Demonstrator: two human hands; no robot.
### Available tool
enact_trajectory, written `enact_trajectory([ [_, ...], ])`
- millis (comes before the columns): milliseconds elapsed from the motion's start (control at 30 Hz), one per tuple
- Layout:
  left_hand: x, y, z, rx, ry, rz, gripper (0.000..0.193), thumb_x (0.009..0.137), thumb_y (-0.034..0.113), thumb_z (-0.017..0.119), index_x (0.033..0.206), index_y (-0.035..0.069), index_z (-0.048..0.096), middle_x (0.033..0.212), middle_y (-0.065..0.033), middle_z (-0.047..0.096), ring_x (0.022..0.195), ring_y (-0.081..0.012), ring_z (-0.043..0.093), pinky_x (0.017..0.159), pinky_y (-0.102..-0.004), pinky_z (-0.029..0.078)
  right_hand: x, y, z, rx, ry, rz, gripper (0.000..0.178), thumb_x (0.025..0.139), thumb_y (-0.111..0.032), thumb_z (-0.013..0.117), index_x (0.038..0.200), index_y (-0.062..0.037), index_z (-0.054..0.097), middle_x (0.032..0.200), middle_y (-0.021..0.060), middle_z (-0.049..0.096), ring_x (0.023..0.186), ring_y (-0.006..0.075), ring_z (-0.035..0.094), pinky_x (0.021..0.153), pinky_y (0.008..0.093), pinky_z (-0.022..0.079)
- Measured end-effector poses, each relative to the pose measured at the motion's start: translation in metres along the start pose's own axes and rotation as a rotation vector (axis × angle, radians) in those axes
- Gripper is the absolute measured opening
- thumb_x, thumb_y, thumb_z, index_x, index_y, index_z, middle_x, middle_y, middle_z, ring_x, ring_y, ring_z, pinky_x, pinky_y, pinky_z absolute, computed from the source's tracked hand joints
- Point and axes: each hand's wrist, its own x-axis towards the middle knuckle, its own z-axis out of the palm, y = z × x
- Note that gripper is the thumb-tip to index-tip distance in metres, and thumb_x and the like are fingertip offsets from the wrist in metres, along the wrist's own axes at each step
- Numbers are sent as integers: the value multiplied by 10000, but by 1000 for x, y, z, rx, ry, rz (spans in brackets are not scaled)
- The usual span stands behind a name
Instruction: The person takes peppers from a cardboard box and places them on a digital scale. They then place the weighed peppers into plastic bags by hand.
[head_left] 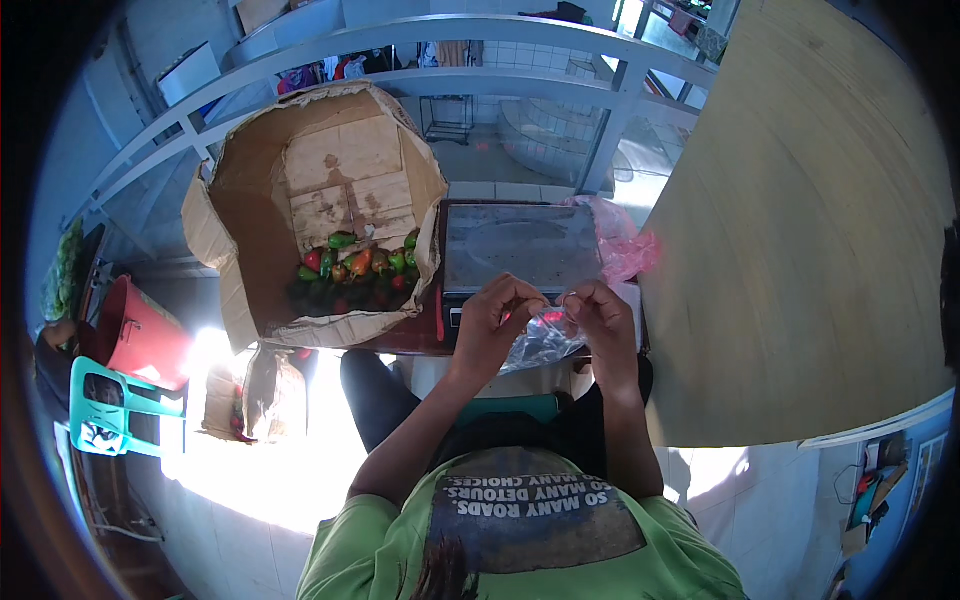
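Observation:
My left hand (493,325) and my right hand (608,322) are close together in front of me. Both pinch the upper edge of a clear plastic bag (538,346), which hangs below the fingers. A little red shows at its top; what that is I cannot make out. Just beyond my hands lies the flat grey platform of a weighing scale (520,245). To its left, an open cardboard box (245,215) leans back, with red, green and orange peppers (360,265) gathered in its lower part.
Pink plastic bags (628,245) lie at the scale's right edge. A large wooden panel (800,240) fills the right side. A railing (480,30) runs behind. On the left are a red bucket (145,335), a turquoise plastic chair (100,405) and a smaller carton (222,402) on the floor.

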Motion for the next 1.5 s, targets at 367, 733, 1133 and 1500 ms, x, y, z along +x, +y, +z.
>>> enact_trajectory([
  [367, 2, 0, 2, 172, -79, 109, 114, 804, 49, 550, 725, -28, 518, 669, -59, 467, 610, -107, 439, 557, -246, 356, -7, 6, 0, -203, 52, -86, 204, 856, -172, 538, 711, -37, 491, 631, -20, 442, 589, 24, 400, 538, 180, 318],
  [733, 3, 7, 2, 79, -84, 88, 210, 826, 161, 552, 708, -6, 503, 661, -17, 442, 614, -82, 396, 551, -227, 315, -9, -7, -6, -137, 19, -20, 164, 852, -150, 529, 731, -39, 529, 657, -20, 487, 589, 32, 423, 529, 178, 328],
  [1133, 2, 8, -22, -51, -244, -279, 125, 822, 168, 576, 797, 53, 534, 708, 46, 506, 644, -16, 418, 586, -181, 332, -6, -2, -25, -51, 168, -112, 89, 842, -139, 554, 804, -58, 549, 665, -31, 504, 550, 27, 412, 508, 174, 328],
  [1500, 0, -19, -39, -710, -83, -290, 102, 849, 164, 550, 803, 74, 558, 726, 46, 514, 666, -16, 420, 609, -180, 335, -12, 0, -27, -72, 161, -99, 153, 839, -183, 565, 746, -75, 510, 621, -51, 463, 495, -3, 323, 445, 149, 276],
])
